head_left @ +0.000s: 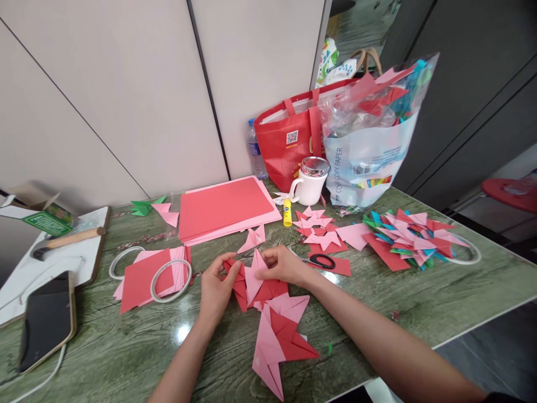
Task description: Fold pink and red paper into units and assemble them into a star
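Note:
At the middle of the table, a star-shaped origami (288, 329) of interlocked pink and red folded paper lies with its points facing several ways. My left hand (216, 288) pinches the red folded edge at the upper left of this origami between thumb and fingers. On the pink folded piece (253, 282) at its top, my right hand (285, 266) has its fingers closed, gripping it near the upright tip. A loose pink folded piece (253, 239) lies just beyond both hands. Black-handled scissors (322, 261) rest on red paper beside my right wrist, their blades partly hidden.
Red and pink sheets (226, 204) are stacked at the back. Tape rolls (171, 281) lie on cut paper at left, near a phone (47, 324) and a hammer (69, 239). A mug (310, 182), glue stick (287, 212), bags (364, 162) and a folded-paper pile (413, 235) stand right.

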Tool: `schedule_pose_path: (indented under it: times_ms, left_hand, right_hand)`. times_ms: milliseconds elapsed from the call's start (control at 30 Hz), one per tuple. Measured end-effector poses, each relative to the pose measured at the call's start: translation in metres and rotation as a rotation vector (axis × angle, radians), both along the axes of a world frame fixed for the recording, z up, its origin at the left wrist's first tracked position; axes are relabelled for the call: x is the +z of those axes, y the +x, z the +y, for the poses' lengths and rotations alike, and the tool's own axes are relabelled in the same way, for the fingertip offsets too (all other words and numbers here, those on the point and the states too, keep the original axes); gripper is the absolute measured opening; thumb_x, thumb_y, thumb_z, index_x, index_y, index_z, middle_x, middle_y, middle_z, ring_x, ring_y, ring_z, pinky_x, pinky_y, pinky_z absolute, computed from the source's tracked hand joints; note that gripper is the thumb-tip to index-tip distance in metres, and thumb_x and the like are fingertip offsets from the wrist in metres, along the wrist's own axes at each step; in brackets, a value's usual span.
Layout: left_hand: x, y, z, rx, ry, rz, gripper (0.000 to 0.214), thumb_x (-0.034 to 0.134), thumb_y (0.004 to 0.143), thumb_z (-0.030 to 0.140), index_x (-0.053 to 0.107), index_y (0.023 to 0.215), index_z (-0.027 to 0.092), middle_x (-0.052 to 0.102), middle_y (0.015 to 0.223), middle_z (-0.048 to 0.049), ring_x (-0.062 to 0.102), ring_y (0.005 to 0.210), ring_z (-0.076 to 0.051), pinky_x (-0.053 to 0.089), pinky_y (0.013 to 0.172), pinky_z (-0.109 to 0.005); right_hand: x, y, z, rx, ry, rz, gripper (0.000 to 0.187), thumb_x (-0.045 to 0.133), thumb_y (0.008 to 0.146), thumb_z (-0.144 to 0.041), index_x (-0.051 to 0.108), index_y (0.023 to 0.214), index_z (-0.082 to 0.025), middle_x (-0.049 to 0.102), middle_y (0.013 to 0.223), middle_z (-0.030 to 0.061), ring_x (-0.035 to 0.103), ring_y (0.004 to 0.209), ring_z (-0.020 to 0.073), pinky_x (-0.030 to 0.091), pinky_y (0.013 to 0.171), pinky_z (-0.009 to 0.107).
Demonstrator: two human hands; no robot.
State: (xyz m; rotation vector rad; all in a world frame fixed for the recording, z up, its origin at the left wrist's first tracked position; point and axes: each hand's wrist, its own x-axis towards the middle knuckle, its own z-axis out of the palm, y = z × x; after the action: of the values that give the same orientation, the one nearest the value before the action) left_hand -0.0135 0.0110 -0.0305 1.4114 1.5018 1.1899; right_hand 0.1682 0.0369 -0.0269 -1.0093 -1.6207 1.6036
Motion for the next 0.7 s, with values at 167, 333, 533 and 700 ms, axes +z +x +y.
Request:
schedule_pose_path:
  times_ms: [167, 333, 533, 700]
  left_hand:
    - [0.0016, -0.0011, -0.0004, -0.019, 0.010, 0.049, 0.031, 0.062, 0.072, 0.036, 0.064, 0.094, 0.015, 0.067, 0.076, -0.0029, 0.060, 0.071, -0.017, 0.047, 0.063, -0.025]
    - [0.0032, -0.0022, -0.0007, -0.052, 0.016, 0.078, 0.030, 0.062, 0.071, 0.037, 0.067, 0.091, 0.015, 0.069, 0.079, -0.0047, 0.062, 0.076, -0.019, 0.048, 0.063, -0.026]
    - [0.0047, -0.0002, -0.0006, -0.062, 0.019, 0.101, 0.029, 0.062, 0.071, 0.036, 0.067, 0.091, 0.016, 0.070, 0.081, -0.0047, 0.063, 0.078, -0.020, 0.049, 0.065, -0.027]
    - [0.0068, 0.0017, -0.0014, -0.036, 0.043, 0.113, 0.026, 0.063, 0.070, 0.035, 0.067, 0.089, 0.017, 0.070, 0.082, -0.0041, 0.063, 0.080, -0.020, 0.049, 0.071, -0.030]
  right_hand:
    - [0.0026, -0.0001, -0.0010, -0.001, -0.015, 0.000, 0.028, 0.066, 0.061, -0.027, 0.042, 0.054, -0.016, 0.037, 0.054, -0.0064, 0.031, 0.051, 0.0061, 0.023, 0.048, 0.021]
    - [0.0033, 0.0002, -0.0010, -0.012, -0.035, 0.013, 0.024, 0.067, 0.061, -0.026, 0.045, 0.056, -0.016, 0.040, 0.056, -0.0057, 0.034, 0.052, 0.0067, 0.025, 0.049, 0.021]
    - [0.0035, -0.0001, -0.0003, -0.015, -0.052, 0.013, 0.025, 0.067, 0.060, -0.026, 0.046, 0.056, -0.015, 0.042, 0.055, -0.0057, 0.036, 0.051, 0.0066, 0.026, 0.049, 0.020]
    - [0.0011, -0.0002, 0.0000, -0.020, -0.045, 0.012, 0.024, 0.068, 0.060, -0.027, 0.048, 0.056, -0.015, 0.045, 0.055, -0.0054, 0.038, 0.051, 0.0070, 0.029, 0.049, 0.020]
